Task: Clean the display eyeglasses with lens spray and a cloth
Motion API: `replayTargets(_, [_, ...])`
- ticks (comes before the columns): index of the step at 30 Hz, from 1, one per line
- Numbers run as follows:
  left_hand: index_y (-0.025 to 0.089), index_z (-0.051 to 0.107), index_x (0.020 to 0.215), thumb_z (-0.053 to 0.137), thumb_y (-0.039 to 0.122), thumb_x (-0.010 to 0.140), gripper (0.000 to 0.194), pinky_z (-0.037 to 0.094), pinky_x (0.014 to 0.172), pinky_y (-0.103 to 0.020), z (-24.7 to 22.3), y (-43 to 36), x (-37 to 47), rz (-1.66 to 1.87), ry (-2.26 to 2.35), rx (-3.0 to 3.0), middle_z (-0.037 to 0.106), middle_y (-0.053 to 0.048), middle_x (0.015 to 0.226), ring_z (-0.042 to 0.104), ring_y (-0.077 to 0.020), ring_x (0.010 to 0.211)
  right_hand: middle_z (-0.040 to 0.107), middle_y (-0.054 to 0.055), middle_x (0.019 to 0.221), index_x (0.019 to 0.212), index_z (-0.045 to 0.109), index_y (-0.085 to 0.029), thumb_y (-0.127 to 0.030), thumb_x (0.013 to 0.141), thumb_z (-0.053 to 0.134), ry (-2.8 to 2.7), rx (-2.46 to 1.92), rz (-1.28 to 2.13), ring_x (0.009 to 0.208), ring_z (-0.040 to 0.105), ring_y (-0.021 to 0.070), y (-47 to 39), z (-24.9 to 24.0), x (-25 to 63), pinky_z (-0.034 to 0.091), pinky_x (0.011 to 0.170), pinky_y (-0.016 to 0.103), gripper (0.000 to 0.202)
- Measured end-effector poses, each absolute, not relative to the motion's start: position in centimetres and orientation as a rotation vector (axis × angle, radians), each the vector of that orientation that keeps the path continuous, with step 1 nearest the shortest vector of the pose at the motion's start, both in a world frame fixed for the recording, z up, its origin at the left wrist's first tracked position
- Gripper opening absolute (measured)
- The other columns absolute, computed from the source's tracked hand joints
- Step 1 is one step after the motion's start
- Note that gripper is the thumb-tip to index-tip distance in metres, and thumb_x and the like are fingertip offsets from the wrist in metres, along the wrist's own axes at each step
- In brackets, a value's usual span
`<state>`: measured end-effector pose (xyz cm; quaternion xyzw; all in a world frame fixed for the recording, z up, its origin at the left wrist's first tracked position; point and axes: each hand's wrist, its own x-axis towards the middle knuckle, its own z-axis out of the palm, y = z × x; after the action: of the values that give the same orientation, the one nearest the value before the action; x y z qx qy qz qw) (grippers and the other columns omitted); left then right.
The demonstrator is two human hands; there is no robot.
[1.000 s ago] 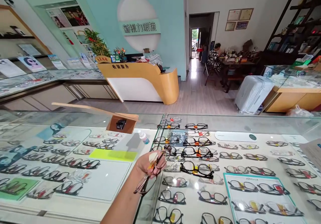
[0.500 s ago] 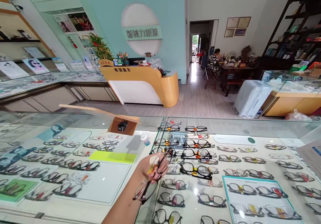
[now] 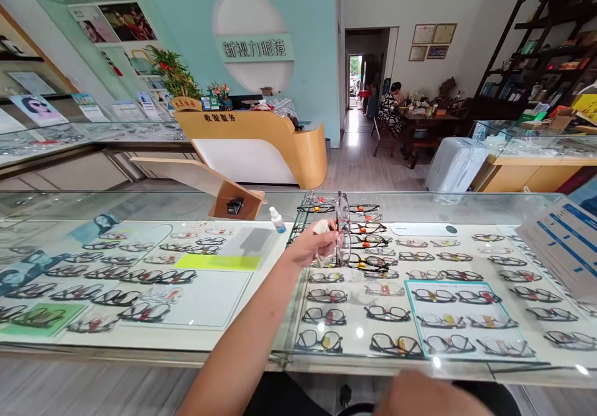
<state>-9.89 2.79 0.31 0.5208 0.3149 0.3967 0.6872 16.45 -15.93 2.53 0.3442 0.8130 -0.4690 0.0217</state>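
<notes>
Stretched out over the glass counter, my left hand (image 3: pixel 311 243) is closed on a pair of eyeglasses (image 3: pixel 342 255) with a thin dark frame, held upright and turned nearly edge-on. A pale cloth (image 3: pixel 321 232) is bunched in the same hand, behind the fingers. Low at the bottom edge, my right hand (image 3: pixel 431 396) is a blurred shape near my lap; its fingers cannot be made out. Under the glass lie rows of eyeglasses (image 3: pixel 326 315), several with coloured tags. Left of my hand, a small white spray bottle (image 3: pixel 277 222) stands on the counter.
A wooden box-like stand (image 3: pixel 237 201) with a slanted board sits on the glass counter (image 3: pixel 275 341). A blue-and-white printed sheet (image 3: pixel 559 248) is at the right. Beyond are a cash desk (image 3: pixel 252 148), a wrapped suitcase (image 3: pixel 457 164) and a seated person (image 3: pixel 390 105).
My left hand has moved right and farther forward, turning the eyeglasses upright. The blurred right hand has come into view at the bottom. The view has tilted down.
</notes>
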Motion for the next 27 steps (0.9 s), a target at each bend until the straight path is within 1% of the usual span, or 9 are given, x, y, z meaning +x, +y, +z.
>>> replayTargets(1, [0.018,0.059,0.09,0.102,0.061,0.063,0.067,0.021,0.047,-0.019,0.5,2.6,-9.4,0.896,0.703,1.196,0.061,0.002,0.073,0.034,-0.0023,0.048,0.081,0.005,0.115,0.104,0.082,-0.035,-0.045,0.101,0.075,2.597,1.221,-1.472,0.102,0.075,0.0256,-14.5,3.1,16.9,0.06,0.075,0.034,0.013])
replayTargets(3, [0.018,0.057,0.088,0.101,0.062,0.065,0.066,0.022,0.047,-0.019,0.7,2.3,-8.7,0.902,0.693,1.254,0.06,0.003,0.071,0.034,-0.0023,0.047,0.08,0.004,0.097,0.096,0.081,-0.033,-0.046,0.109,0.06,2.751,1.605,-1.459,0.092,0.071,0.0269,-10.9,4.2,17.4,0.053,0.075,0.038,0.028])
replayTargets(5, [0.018,0.058,0.086,0.099,0.062,0.069,0.062,0.023,0.048,-0.02,0.8,2.0,-8.2,0.907,0.683,1.309,0.059,0.003,0.069,0.035,-0.0027,0.047,0.081,0.004,0.096,0.094,0.081,-0.03,-0.046,0.1,0.076,3.004,2.016,-1.668,0.093,0.068,0.0265,-7.0,4.5,17.2,0.051,0.084,0.039,0.018])
replayTargets(10, [0.018,0.062,0.084,0.095,0.065,0.075,0.058,0.025,0.049,-0.021,0.4,1.9,-7.8,0.885,0.698,1.467,0.048,0.007,0.06,0.037,-0.0057,0.048,0.08,0.004,0.094,0.099,0.085,-0.025,-0.063,0.08,0.091,2.531,1.816,-2.673,0.092,0.069,0.0222,-1.7,1.9,15.3,0.051,0.083,0.036,0.043])
replayTargets(13, [0.017,0.065,0.088,0.094,0.067,0.076,0.059,0.027,0.049,-0.021,-0.1,2.0,-7.6,0.849,0.701,1.526,0.047,0.007,0.057,0.037,-0.0065,0.049,0.081,0.002,0.095,0.09,0.084,-0.025,-0.062,0.067,0.1,2.326,1.69,-3.026,0.09,0.07,0.019,-1.8,0.4,14.9,0.052,0.085,0.034,0.047])
replayTargets(19, [0.015,0.066,0.085,0.096,0.062,0.076,0.056,0.028,0.049,-0.02,-0.2,2.0,-7.6,0.807,0.694,1.491,0.049,0.006,0.059,0.037,-0.0054,0.049,0.082,0.004,0.094,0.082,0.082,-0.022,-0.048,0.063,0.106,2.019,1.455,-3.326,0.089,0.073,0.0185,-2.2,0.3,14.7,0.055,0.084,0.032,0.04])
replayTargets(21, [0.015,0.068,0.085,0.097,0.059,0.075,0.054,0.027,0.048,-0.019,-0.2,2.2,-7.9,0.795,0.691,1.471,0.05,0.006,0.059,0.038,-0.0051,0.048,0.082,0.004,0.094,0.081,0.08,-0.022,-0.046,0.063,0.106,1.951,1.422,-3.366,0.087,0.074,0.0178,-2.0,0.1,14.7,0.056,0.084,0.032,0.04])
replayTargets(25, [0.014,0.068,0.083,0.098,0.047,0.077,0.046,0.026,0.047,-0.017,-0.1,2.7,-8.7,0.827,0.634,1.354,0.063,0.0,0.067,0.042,-0.0043,0.048,0.083,0.004,0.092,0.08,0.08,-0.021,-0.043,0.063,0.105,1.933,1.416,-3.395,0.083,0.073,0.017,-1.9,-0.1,15.0,0.059,0.086,0.032,0.037])
replayTargets(27, [0.014,0.064,0.077,0.097,0.042,0.076,0.043,0.024,0.045,-0.017,0.2,2.9,-9.3,0.816,0.544,1.245,0.06,0.001,0.065,0.039,-0.0035,0.046,0.081,0.004,0.087,0.078,0.078,-0.021,-0.041,0.063,0.103,1.916,1.428,-3.39,0.08,0.073,0.0168,-2.0,0.1,15.3,0.059,0.082,0.03,0.035])
